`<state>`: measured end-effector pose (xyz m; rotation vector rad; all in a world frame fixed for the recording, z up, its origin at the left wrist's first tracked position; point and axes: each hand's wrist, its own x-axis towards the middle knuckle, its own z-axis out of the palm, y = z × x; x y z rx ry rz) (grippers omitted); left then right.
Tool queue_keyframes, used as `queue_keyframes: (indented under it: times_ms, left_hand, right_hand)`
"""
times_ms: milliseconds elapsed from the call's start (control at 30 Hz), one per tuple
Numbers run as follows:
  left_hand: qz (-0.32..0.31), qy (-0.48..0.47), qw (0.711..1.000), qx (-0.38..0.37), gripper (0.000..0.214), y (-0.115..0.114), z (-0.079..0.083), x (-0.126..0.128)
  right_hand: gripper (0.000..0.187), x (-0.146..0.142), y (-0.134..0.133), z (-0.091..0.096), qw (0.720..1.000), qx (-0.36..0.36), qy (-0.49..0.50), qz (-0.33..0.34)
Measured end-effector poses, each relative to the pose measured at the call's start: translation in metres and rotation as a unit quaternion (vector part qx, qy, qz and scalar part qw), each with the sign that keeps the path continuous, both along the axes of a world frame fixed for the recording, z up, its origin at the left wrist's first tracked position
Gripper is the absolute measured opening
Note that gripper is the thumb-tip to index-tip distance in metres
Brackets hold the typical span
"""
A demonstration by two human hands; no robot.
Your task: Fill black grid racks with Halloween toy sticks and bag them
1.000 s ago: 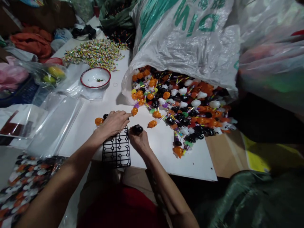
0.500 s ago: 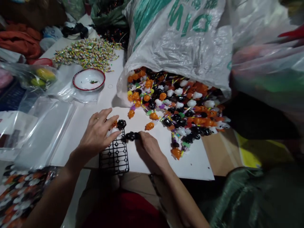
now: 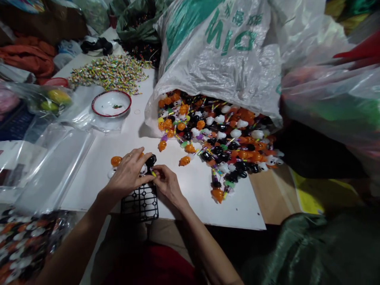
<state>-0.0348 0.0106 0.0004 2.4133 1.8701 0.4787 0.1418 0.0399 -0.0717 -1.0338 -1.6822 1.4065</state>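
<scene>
A black grid rack lies at the table's front edge. Orange and white figure heads stand at its far end, partly covered by my left hand. My left hand rests over them, fingers spread and thumb reaching right across the rack. Close by its fingertips is a black figure head. My right hand is closed at the rack's right side, pinching a thin figure-topped stick with a yellow part showing. Whether the black head belongs to this stick I cannot tell.
A large white sack lies open, spilling figure-topped sticks onto the table at right. Further back are a red-rimmed white bowl and a pile of small coloured sticks. Clear plastic bags lie at left.
My right hand has moved left to the rack, bringing the black-headed piece beside my left hand. My left hand has shifted slightly down, and more heads show left of it.
</scene>
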Motion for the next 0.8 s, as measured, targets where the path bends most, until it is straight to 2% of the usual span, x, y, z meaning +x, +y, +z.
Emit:
queue_keyframes:
  times_ms: [167, 367, 467, 567, 600, 633, 700, 767, 800]
  left_hand:
    - [0.006, 0.009, 0.999, 0.045, 0.034, -0.002, -0.004, 0.003]
    - [0.006, 0.036, 0.995, 0.091, 0.022, -0.004, -0.011, 0.012]
    - [0.024, 0.043, 0.992, 0.12, 0.019, -0.005, -0.015, 0.013]
    - [0.045, 0.028, 0.991, 0.122, 0.019, -0.005, -0.015, 0.011]
    - [0.05, 0.023, 0.991, 0.118, 0.018, -0.005, -0.014, 0.011]
    - [0.052, 0.02, 0.992, 0.114, 0.017, -0.004, -0.013, 0.011]
    - [0.057, 0.016, 0.992, 0.107, 0.014, -0.003, -0.012, 0.012]
    - [0.062, 0.018, 0.992, 0.107, 0.013, -0.001, -0.012, 0.013]
    - [0.065, 0.02, 0.992, 0.107, 0.012, 0.001, -0.012, 0.014]
  right_hand:
    - [0.025, -0.015, 0.0, -0.009, 0.991, -0.085, 0.101, -0.037]
    - [0.025, -0.017, 0.002, -0.013, 0.988, -0.097, 0.116, -0.022]
    - [0.024, -0.007, 0.015, -0.005, 0.994, -0.062, 0.076, 0.037]
    - [0.024, 0.005, 0.057, 0.011, 0.993, 0.078, -0.081, 0.048]
    - [0.026, 0.006, 0.077, 0.016, 0.976, 0.145, -0.162, 0.029]
    - [0.029, 0.005, 0.098, 0.02, 0.944, 0.212, -0.251, 0.032]
    - [0.034, -0.001, 0.136, 0.025, 0.864, 0.318, -0.386, 0.06]
    - [0.033, -0.008, 0.161, 0.026, 0.805, 0.375, -0.448, 0.108]
    - [0.031, -0.01, 0.165, 0.026, 0.792, 0.388, -0.454, 0.123]
